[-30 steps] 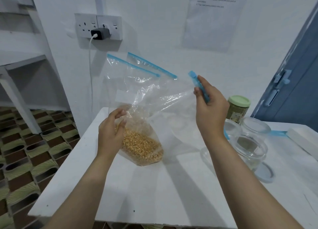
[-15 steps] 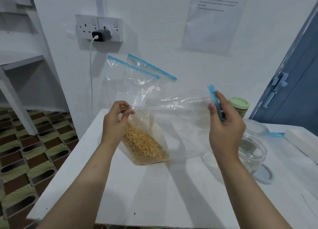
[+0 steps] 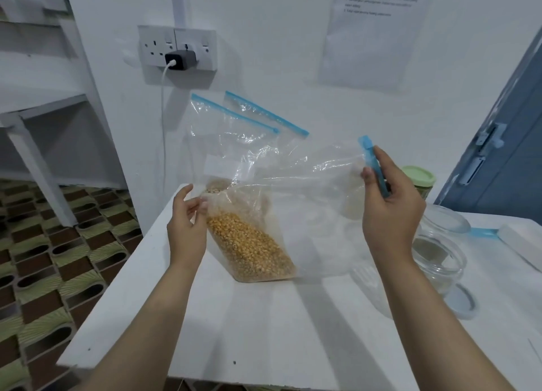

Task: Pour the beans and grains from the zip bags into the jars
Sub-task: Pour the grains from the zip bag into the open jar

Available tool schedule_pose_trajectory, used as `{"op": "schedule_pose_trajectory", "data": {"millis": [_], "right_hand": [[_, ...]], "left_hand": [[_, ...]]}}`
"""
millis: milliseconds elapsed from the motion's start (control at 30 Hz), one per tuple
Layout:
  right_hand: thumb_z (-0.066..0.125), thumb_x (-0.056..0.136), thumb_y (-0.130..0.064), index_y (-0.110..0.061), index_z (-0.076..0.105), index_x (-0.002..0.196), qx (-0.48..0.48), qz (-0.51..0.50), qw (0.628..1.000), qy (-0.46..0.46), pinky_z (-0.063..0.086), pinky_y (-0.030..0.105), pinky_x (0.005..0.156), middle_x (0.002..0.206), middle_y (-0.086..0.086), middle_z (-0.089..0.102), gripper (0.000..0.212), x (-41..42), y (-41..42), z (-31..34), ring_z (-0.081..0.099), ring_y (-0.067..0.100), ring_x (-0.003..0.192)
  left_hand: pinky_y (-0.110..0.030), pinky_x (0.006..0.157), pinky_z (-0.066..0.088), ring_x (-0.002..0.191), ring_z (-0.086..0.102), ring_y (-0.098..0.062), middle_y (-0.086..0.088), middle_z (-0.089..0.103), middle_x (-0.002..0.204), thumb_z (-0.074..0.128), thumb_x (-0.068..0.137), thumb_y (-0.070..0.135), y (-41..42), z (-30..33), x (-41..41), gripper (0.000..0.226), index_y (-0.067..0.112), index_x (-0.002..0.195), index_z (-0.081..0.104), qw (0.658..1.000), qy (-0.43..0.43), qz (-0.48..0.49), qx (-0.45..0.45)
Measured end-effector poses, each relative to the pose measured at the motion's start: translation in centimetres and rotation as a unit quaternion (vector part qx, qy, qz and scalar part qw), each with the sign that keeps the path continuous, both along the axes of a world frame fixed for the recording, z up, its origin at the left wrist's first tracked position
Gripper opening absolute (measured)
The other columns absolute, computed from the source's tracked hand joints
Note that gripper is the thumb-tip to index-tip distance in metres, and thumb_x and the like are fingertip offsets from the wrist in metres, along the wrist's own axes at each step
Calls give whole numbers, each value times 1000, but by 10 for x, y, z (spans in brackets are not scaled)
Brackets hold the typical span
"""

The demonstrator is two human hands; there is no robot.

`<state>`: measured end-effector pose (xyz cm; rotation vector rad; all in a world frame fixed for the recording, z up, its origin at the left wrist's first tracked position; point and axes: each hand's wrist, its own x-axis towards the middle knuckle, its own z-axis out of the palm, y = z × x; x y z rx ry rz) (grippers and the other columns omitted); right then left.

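We hold the zip bag of yellow grains (image 3: 252, 244) tilted, its lower corner resting on the white desk (image 3: 264, 326). Our right hand (image 3: 390, 211) pinches the blue zip strip (image 3: 374, 167) at the bag's mouth. Our left hand (image 3: 186, 229) has loosely curled fingers at the bag's left edge (we cannot tell if they grip it). An open glass jar (image 3: 437, 261) stands at the right, behind our right wrist, and two more zip bags (image 3: 234, 132) lean against the wall.
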<state>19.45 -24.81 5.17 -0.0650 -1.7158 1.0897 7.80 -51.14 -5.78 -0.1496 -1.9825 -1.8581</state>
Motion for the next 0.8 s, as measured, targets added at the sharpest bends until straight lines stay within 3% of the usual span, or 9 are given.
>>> {"op": "schedule_pose_trajectory", "data": {"millis": [133,233,467,567,633,667,733,800], "right_hand": [[60,99,-10,-17,60,133,-7,-2,1000,-2,41,5,88,112,-29,57,35,0,1,-2,56,-17,103],[61,99,-10,-15,60,133,-7,-4,1000,-2,41,5,87,112,-28,57,35,0,2,-2,55,-18,103],[61,99,-13,-19,60,134,-8,-13,1000,-6,45,15,96,117,-24,59,36,-1,1,-2,58,-9,110],[61,99,-14,-24,58,135,-10,-16,1000,-12,48,22,99,120,-20,61,37,-2,1,-3,60,-2,114],[60,100,-14,-27,57,135,-9,-20,1000,-15,50,29,101,121,-14,63,37,-1,2,-4,62,5,114],[59,100,-15,-28,57,135,-6,-24,1000,-18,50,32,101,121,-12,64,38,-1,2,-6,63,9,114],[58,100,-15,-35,54,136,-1,-28,999,-24,53,40,98,121,-8,66,41,-1,4,-8,65,13,108],[56,100,-10,-42,53,135,7,-19,999,-28,58,43,85,109,-7,65,47,-2,8,-10,66,16,88]], "left_hand": [[-28,97,47,100,61,-11,7,65,96,65,96,21,-1,10,-2,33,30,126,56,1000,5,28,13],[-37,95,49,92,57,-11,9,62,92,67,94,16,0,11,-4,27,32,115,60,999,20,37,-3],[-37,107,44,124,46,-10,9,45,136,60,99,20,5,3,-8,41,50,125,49,1000,7,0,-10],[-46,115,36,136,40,-7,11,43,147,55,101,20,5,-4,-10,47,49,135,41,996,8,-84,-10],[-44,118,29,144,32,-12,9,34,154,53,102,21,8,-7,-9,54,59,136,33,990,-5,-138,-2],[-36,118,29,143,31,-6,8,32,155,51,103,20,10,-7,-7,55,61,135,31,990,-11,-142,-6],[-14,102,37,122,46,10,5,39,146,50,103,17,13,-10,-5,48,51,133,34,991,-12,-133,-4],[-13,85,42,99,58,-2,2,52,128,53,102,17,15,-14,-6,36,44,123,43,993,-17,-117,12]]}}
